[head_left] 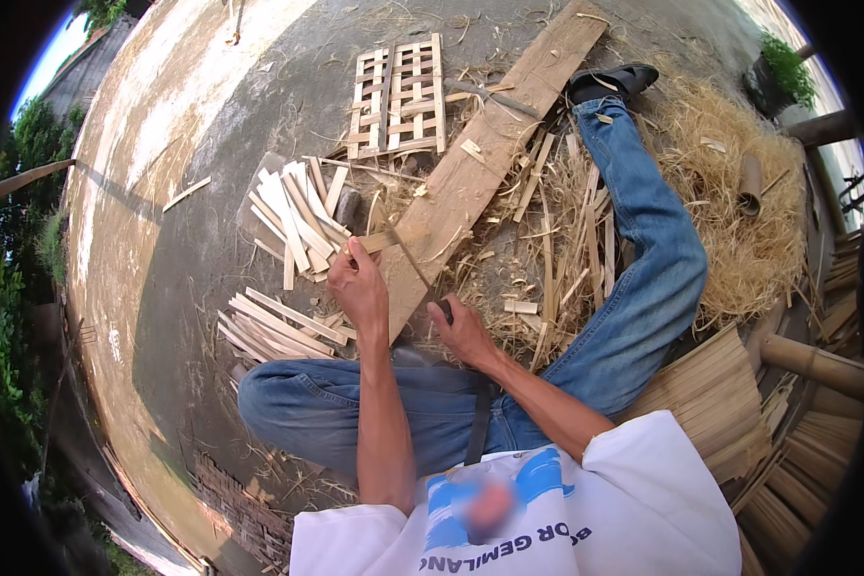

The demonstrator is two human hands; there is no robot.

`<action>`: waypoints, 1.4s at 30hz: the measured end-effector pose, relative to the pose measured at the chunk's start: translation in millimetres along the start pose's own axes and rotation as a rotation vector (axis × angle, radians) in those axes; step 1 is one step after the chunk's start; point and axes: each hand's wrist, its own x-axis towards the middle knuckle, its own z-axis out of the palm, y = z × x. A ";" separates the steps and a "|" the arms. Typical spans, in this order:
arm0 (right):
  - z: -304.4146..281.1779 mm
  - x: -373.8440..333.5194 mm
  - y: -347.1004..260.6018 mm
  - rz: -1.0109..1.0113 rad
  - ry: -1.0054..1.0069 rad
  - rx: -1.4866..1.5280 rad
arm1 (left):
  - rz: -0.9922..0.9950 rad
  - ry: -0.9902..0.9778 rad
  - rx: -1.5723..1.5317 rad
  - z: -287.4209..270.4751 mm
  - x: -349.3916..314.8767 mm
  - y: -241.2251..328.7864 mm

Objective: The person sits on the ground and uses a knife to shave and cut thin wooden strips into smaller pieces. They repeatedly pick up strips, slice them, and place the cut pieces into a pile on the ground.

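My left hand (358,293) is closed in a pinch around a short, flat bamboo strip (384,241) above the near part of a long wooden plank (466,182). In my right hand (468,336) is the dark handle of a knife (415,264). Its narrow blade slants up and left, and the tip end meets or crosses the strip; whether it cuts into it I cannot tell. Pale cut strips (296,216) lie fanned out to the left of my left hand. A second bundle of strips (283,326) rests closer to my bent knee.
Beyond the strips lies a woven bamboo lattice panel (415,126). A grey, blade-like piece (514,103) lies across the plank. My outstretched jeans leg (634,192) borders the right side, beside heaped shavings (696,230) and a bamboo tube (750,187). A bamboo pole (816,366) juts in at right.
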 end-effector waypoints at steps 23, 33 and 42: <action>-17.4 1.7 3.0 0.089 -0.102 -0.128 | 0.042 0.013 -0.080 -3.4 1.6 -3.5; -11.8 6.5 25.9 0.017 -0.032 -0.117 | 0.049 0.020 0.090 -7.3 9.9 -22.2; -13.6 4.7 32.4 0.058 0.067 -0.098 | -0.062 -0.032 0.143 0.3 -3.4 19.8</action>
